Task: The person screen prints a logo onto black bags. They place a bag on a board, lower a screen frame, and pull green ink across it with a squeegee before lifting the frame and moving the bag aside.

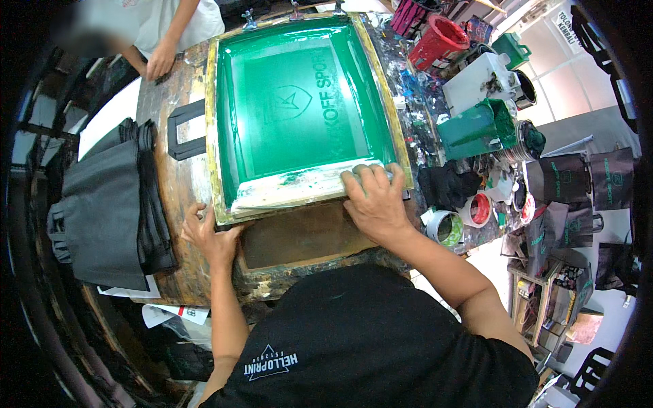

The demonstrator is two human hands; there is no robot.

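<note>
A silk-screen printing frame (399, 146) with yellowish edges lies before me, its mesh (272, 149) coated with wet green ink and bearing a shield emblem with lettering. My right hand (375, 204) grips the near edge at its right end, fingers over the top. Around the near left corner, my left hand (212, 234) has its thumb and bent fingers apart; whether it presses on the frame I cannot tell. From under the left side sticks out a black bag handle (178, 132). A brown board (299, 238) shows below the near edge.
Black fabric bags (105, 204) are stacked on the left of the worktable (153, 102). Another person's hand (161, 60) rests at the far left. Along the right stand a red bucket (439, 44), a green container (476, 129) and tape rolls (445, 228). Clamps (249, 20) line the far edge.
</note>
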